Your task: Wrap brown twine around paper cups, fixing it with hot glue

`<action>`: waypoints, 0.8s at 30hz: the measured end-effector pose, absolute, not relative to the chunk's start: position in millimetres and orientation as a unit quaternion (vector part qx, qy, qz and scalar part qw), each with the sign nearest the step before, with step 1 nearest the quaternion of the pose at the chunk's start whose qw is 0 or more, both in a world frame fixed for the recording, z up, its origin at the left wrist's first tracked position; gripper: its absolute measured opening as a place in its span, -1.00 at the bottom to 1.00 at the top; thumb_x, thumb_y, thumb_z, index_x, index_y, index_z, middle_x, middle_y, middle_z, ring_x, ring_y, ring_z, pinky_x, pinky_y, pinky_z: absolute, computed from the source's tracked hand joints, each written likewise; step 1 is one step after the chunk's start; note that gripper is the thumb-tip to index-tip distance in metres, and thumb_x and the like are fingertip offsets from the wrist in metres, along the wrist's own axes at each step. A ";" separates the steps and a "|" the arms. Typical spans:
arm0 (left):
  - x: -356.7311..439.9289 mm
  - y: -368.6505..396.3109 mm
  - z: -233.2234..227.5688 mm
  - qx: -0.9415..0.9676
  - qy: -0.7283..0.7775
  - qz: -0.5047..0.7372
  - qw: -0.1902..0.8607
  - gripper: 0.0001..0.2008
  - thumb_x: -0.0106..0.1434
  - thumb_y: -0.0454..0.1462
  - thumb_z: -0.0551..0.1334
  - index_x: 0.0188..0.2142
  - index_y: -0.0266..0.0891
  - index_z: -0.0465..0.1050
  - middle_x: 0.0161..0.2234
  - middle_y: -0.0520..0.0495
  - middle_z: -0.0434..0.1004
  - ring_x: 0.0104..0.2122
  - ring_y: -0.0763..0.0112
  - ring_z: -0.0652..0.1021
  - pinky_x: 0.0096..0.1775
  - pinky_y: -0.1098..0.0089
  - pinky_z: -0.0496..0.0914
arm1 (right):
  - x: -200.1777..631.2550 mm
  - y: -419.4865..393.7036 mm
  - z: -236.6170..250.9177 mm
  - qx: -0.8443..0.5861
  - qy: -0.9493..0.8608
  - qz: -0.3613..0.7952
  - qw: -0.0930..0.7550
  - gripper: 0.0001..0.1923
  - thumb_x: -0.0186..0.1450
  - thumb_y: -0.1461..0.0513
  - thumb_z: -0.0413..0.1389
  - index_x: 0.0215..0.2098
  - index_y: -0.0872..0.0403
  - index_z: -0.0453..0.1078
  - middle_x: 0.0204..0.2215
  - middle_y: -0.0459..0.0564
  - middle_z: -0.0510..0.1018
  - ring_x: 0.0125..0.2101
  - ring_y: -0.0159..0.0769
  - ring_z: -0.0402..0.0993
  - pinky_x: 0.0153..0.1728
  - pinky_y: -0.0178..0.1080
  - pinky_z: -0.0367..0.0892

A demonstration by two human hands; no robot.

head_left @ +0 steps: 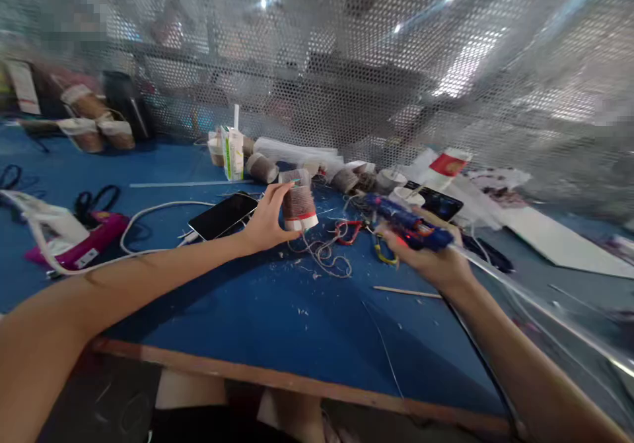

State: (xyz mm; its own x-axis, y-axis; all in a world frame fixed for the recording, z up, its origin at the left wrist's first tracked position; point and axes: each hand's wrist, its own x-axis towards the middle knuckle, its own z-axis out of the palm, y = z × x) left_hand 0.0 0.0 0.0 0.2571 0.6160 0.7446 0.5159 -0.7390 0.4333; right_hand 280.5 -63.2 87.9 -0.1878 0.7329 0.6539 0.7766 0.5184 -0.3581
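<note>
I hold a paper cup wrapped in twine [298, 206] in my left hand [265, 222], lifted just above the blue table [277, 317]. Thumb lies on the near side, fingers curl round the far side; the wrapped band shows between them, the white rim turned down. A loose tail of twine [324, 255] hangs from the cup and lies coiled on the table just below it.

My right hand [436, 258] is clenched round a blue hot glue gun [406, 222], right of the cup and apart from it, nozzle aimed toward the cup. A red glow shows at the grip. A clear glue stick [520, 291] runs back from the gun along my forearm.

Judgement on the step: gluing the wrap down.
- Steady the cup; turn the bare seam toward the nozzle.
- Keep left fingertips off the spot to be glued; hot glue burns.
- Small bead only, then press the twine tail tight, no slack.
- Mind the gun's cord near the scraps.

Around the cup: a black phone [222, 215] just left of it, white cable [148, 215] running on left to a magenta tool [84, 245]. Beyond the cup, more wrapped cups [262, 168] and a small carton [232, 154]. Red-handled clips [349, 230] right of the coil. A thin wooden stick [406, 291] lies nearer me, below the gun. Perforated mesh [347, 53] backs the table.
</note>
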 end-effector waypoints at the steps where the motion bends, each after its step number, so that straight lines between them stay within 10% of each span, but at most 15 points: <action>1: 0.8 0.5 0.2 0.793 0.356 0.493 0.047 -0.09 0.00 -0.24 0.45 0.26 -0.21 0.00 0.13 -0.33 0.22 0.14 -0.09 0.40 0.13 -0.07 0.41 | 271.9 -63.4 83.3 -0.486 -0.771 0.012 0.411 -0.85 0.10 0.14 0.21 -0.51 0.04 0.37 -0.58 -0.06 0.48 -0.58 -0.33 0.35 -0.55 -0.27 0.23; 24: 1.6 3.2 -2.8 0.822 0.304 0.482 -0.013 -0.03 -0.05 -0.12 0.49 0.29 -0.18 0.07 0.06 -0.26 0.36 0.05 -0.01 0.44 0.07 -0.01 0.42 | 239.6 -71.2 46.3 -0.392 -0.866 0.026 0.309 -0.75 0.25 0.29 0.03 -0.56 -0.01 0.12 -0.61 -0.12 0.28 -0.60 -0.39 0.21 -0.55 -0.27 0.17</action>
State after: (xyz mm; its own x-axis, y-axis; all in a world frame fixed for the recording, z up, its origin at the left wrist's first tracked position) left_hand 1.6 3.2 -2.8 0.3501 0.4877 0.7997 0.5124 -0.8144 0.2724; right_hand 239.6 -71.2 46.3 -0.5009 0.6957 0.5148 0.6636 0.6906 -0.2876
